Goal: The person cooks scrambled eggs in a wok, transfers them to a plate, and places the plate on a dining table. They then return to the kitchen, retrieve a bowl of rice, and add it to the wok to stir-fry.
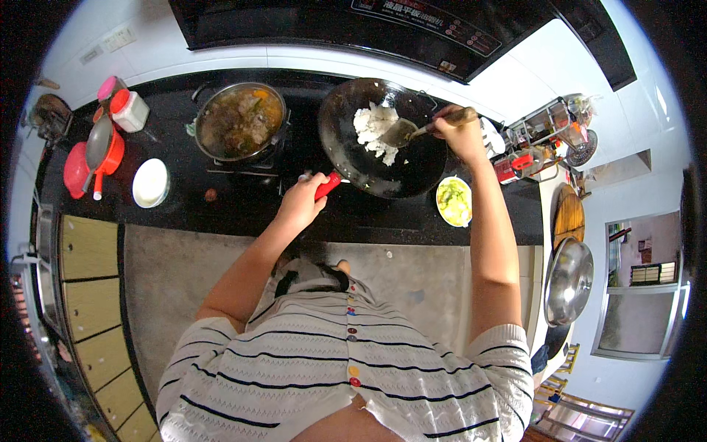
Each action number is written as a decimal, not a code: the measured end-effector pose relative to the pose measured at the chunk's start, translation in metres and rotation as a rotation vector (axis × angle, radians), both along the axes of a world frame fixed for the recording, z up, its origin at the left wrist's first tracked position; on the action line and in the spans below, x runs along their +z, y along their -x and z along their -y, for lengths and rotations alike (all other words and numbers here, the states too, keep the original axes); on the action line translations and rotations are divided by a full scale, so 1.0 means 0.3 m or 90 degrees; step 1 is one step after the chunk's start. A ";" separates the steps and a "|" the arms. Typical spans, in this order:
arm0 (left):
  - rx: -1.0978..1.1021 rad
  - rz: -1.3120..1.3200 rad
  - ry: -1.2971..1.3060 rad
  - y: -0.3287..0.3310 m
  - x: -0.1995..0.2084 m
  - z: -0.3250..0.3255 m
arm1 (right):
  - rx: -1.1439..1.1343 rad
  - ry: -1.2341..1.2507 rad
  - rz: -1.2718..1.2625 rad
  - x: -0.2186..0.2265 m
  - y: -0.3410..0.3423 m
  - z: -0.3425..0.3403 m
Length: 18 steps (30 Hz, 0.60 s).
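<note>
A dark wok (346, 144) stands on the black counter before me, tilted or level I cannot tell. My left hand (302, 200) is wrapped round its red handle (328, 186). White rice (374, 127) lies in a clump on the wok's left side. My right hand (458, 132) grips a spatula (400, 133) by its handle, and the blade rests against the rice's right edge. Just below the right forearm's inner side, close to the wok, sits a white bowl of chopped pale green and yellow vegetables (454, 201).
A pot of stew (243, 121) sits on the burner at left. Nearby are a white bowl (151, 183), a red strainer or pan (107, 151) and a red-lidded jar (129, 110). At right stand a condiment rack (556, 132) and a steel lid (569, 281). A range hood (353, 26) hangs above.
</note>
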<state>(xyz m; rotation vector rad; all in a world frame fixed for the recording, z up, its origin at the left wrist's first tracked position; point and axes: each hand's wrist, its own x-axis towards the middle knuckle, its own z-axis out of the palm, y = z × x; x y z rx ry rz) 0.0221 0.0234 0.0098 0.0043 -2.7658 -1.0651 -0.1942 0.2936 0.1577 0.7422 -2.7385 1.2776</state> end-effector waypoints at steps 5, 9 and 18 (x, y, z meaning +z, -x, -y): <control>-0.010 -0.017 -0.002 0.009 0.000 -0.009 | -0.111 0.156 0.030 -0.150 0.009 0.025; -0.015 -0.008 -0.003 -0.003 0.002 -0.005 | -0.109 0.089 -0.031 -0.135 0.031 0.023; -0.021 0.024 -0.003 -0.007 -0.003 -0.010 | -0.136 0.052 0.002 -0.117 -0.008 0.037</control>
